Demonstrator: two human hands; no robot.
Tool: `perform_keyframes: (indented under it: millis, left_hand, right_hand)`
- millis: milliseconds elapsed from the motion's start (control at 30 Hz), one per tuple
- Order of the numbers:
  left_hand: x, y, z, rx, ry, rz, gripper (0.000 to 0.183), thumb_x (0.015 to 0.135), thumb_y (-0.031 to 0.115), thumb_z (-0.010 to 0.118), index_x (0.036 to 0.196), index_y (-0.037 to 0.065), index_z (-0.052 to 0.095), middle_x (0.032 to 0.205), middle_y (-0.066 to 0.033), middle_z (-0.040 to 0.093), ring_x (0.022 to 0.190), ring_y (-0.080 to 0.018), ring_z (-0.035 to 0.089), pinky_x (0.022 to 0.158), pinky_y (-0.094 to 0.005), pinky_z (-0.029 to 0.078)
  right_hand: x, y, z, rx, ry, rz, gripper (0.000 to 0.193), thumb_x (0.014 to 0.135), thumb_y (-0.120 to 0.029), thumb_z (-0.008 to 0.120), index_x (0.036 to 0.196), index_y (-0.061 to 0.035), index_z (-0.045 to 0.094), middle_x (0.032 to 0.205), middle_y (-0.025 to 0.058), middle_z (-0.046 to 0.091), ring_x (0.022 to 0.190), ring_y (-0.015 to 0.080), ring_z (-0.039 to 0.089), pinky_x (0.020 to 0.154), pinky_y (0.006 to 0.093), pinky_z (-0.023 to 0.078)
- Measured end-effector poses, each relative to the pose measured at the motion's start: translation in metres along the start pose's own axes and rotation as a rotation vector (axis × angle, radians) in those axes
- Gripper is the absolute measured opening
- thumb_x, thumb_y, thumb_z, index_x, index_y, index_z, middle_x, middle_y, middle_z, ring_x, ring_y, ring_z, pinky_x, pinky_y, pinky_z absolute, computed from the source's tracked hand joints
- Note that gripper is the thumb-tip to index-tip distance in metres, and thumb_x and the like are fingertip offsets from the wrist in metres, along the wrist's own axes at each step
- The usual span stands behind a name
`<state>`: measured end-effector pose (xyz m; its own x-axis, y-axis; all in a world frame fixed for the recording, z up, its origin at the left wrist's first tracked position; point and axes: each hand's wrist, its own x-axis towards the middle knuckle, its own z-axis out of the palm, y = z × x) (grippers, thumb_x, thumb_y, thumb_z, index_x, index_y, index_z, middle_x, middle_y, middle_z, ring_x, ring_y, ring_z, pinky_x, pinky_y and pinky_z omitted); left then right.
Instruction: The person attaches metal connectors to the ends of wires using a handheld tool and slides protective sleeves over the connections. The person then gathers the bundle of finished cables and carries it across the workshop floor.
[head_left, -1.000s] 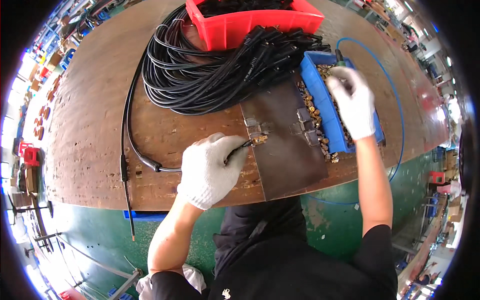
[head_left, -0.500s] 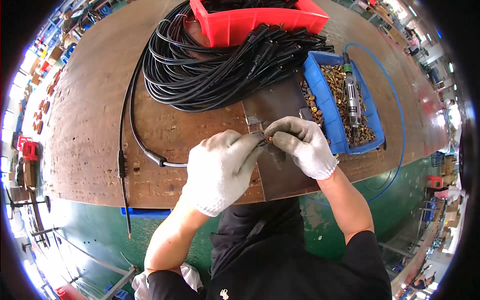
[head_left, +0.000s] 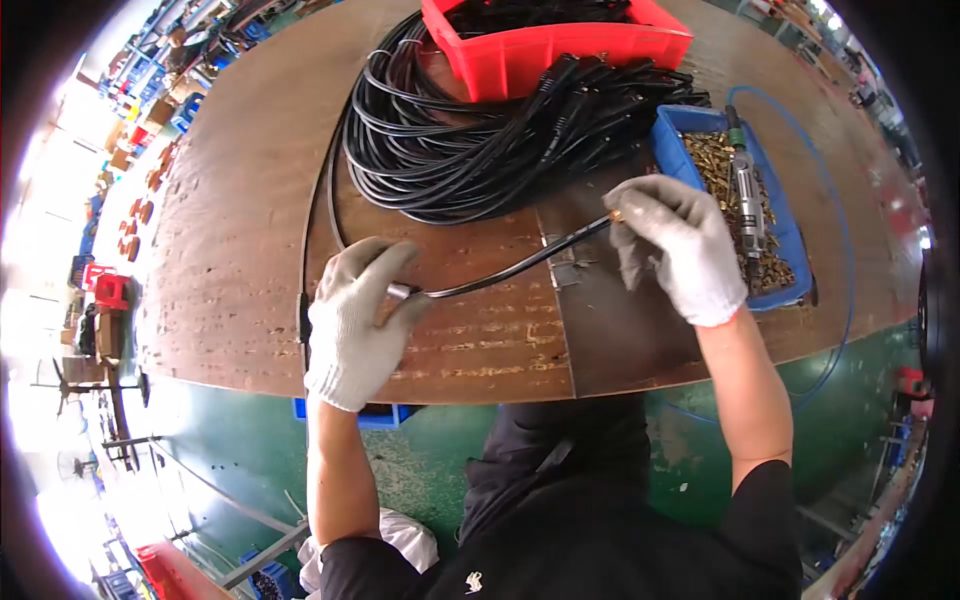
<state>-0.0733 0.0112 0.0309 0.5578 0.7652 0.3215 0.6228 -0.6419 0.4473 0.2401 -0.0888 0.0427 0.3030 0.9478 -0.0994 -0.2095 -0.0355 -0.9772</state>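
A black cable point(head_left: 520, 265) runs between my two white-gloved hands in a shallow sag just above the table. My left hand point(head_left: 355, 325) is curled round the cable near a grey sleeve or connector part point(head_left: 402, 291), which shows between thumb and fingers. At the other end, my right hand point(head_left: 680, 245) pinches the cable's tip between thumb and forefinger. A small brass-coloured piece point(head_left: 615, 215) shows there, partly hidden by the fingertips. Just right of that hand stands a blue bin point(head_left: 672, 142) holding many small brass fittings point(head_left: 705, 160).
A screwdriver-like power tool point(head_left: 747, 195) with a blue hose point(head_left: 828, 175) lies across the blue bin. A big coil of black cables point(head_left: 430, 180) lies behind my hands, before a red bin point(head_left: 580, 55). The brown table's point(head_left: 240, 240) curved front edge is close to me.
My hands were close together at the cable's end; now they are well apart, left hand leftward, right hand rightward and up, with the cable stretched between them. The whole view has shifted a little.
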Motion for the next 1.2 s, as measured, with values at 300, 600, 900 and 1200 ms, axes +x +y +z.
perform_keyframes:
  millis: [300,600,900,1200]
  left_hand:
    - [0.003,-0.032,0.035,0.214,0.008,0.112,0.051,0.074,0.008,0.083,0.124,0.013,0.073,0.126,-0.0092,0.07,0.119,-0.0333,0.063,0.103,-0.0447,0.05]
    - [0.006,0.011,0.029,-0.066,0.08,0.15,0.038,0.074,0.011,0.084,0.111,0.009,0.078,0.112,-0.0091,0.077,0.111,-0.0323,0.068,0.1,-0.0448,0.051]
    - [0.002,0.053,0.025,-0.273,-0.079,0.192,0.043,0.071,0.006,0.079,0.114,0.004,0.075,0.107,-0.015,0.075,0.103,-0.0345,0.07,0.093,-0.0426,0.055]
    - [-0.004,0.051,0.034,-0.365,-0.145,0.247,0.049,0.079,0.003,0.069,0.127,-0.002,0.067,0.107,-0.0186,0.071,0.101,-0.0327,0.07,0.093,-0.0396,0.054]
  right_hand:
    - [-0.004,-0.021,-0.011,0.106,0.019,-0.096,0.021,0.101,-0.019,0.069,0.108,0.0002,0.074,0.078,0.0054,0.07,0.054,0.0121,0.062,0.045,0.026,0.048]
    - [-0.05,-0.039,-0.003,-0.063,-0.121,-0.302,0.017,0.101,-0.005,0.066,0.114,0.0054,0.07,0.087,0.0102,0.073,0.072,0.0129,0.069,0.063,0.0278,0.059]
    - [-0.06,-0.032,0.007,-0.056,-0.167,-0.304,0.015,0.097,0.004,0.072,0.109,0.0,0.064,0.093,0.0053,0.07,0.078,0.008,0.067,0.067,0.0235,0.057]
    - [-0.066,-0.033,0.001,-0.117,-0.198,-0.354,0.014,0.096,0.002,0.074,0.109,-0.0005,0.066,0.096,0.0027,0.07,0.079,0.0059,0.066,0.069,0.0224,0.054]
